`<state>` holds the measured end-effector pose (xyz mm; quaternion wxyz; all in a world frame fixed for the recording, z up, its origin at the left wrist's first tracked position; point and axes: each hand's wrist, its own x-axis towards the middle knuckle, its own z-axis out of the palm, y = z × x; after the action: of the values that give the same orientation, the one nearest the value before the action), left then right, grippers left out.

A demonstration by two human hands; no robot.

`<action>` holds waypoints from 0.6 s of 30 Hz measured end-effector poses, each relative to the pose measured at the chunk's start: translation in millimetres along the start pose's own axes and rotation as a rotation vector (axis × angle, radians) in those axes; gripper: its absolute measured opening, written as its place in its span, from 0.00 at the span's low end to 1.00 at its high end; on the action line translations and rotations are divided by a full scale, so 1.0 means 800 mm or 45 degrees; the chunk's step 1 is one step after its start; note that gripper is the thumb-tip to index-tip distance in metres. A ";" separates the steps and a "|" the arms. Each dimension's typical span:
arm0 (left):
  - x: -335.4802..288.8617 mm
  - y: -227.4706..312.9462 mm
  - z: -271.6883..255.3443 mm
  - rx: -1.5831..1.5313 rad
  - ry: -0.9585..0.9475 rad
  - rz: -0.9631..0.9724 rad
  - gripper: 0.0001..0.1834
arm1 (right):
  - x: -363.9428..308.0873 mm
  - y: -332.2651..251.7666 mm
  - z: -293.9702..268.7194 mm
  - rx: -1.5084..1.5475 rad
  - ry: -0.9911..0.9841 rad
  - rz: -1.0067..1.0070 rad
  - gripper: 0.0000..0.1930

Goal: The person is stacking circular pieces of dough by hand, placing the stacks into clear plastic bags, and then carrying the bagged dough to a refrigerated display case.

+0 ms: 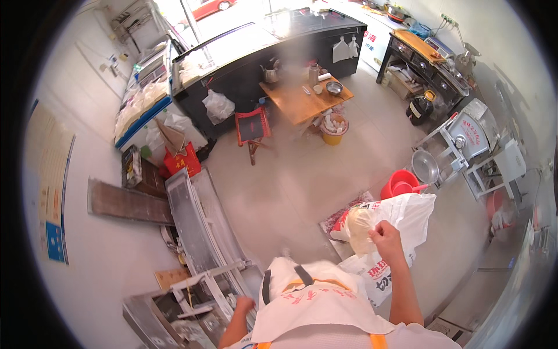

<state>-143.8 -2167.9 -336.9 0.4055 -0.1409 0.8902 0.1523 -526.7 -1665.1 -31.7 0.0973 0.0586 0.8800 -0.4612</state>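
Observation:
My right hand (385, 239) is closed in a pinch on the upper edge of a large white sack (411, 218) with red and dark print. The sack stands open at my front right, and a pale, see-through liner (361, 222) shows at its mouth, next to my fingers. What lies deeper inside is hidden. Low at my left side hangs my left hand (244, 305), close to a grey metal frame (218, 270); its fingers are blurred. A white apron (319, 308) with orange straps covers my front.
A red bucket with a red dipper (402, 187) and a metal basin (425, 166) stand beyond the sack. Metal machines (468, 136) line the right. Ahead are a wooden table (302, 102), a yellow bucket (333, 138) and a folding stool (253, 127). A long metal trough (195, 218) runs along the left.

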 end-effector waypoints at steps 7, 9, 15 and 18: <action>0.313 0.072 -0.485 -1.178 0.579 -0.044 0.09 | 0.141 -0.044 -0.009 0.239 0.206 0.281 0.10; 0.367 0.129 -0.570 -1.239 0.559 0.061 0.08 | 0.186 -0.046 -0.010 0.275 0.232 0.366 0.10; 0.493 0.246 -0.661 -1.117 0.279 0.131 0.08 | 0.364 -0.016 -0.008 0.183 0.305 0.366 0.11; 0.526 0.330 -0.670 -1.105 0.080 -0.077 0.07 | 0.463 -0.020 -0.050 0.120 0.348 0.331 0.11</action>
<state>-872.1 -2187.1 -282.1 0.2858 -0.3286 0.7512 0.4960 -895.1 -1636.5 -80.1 0.0330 0.2384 0.8475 -0.4732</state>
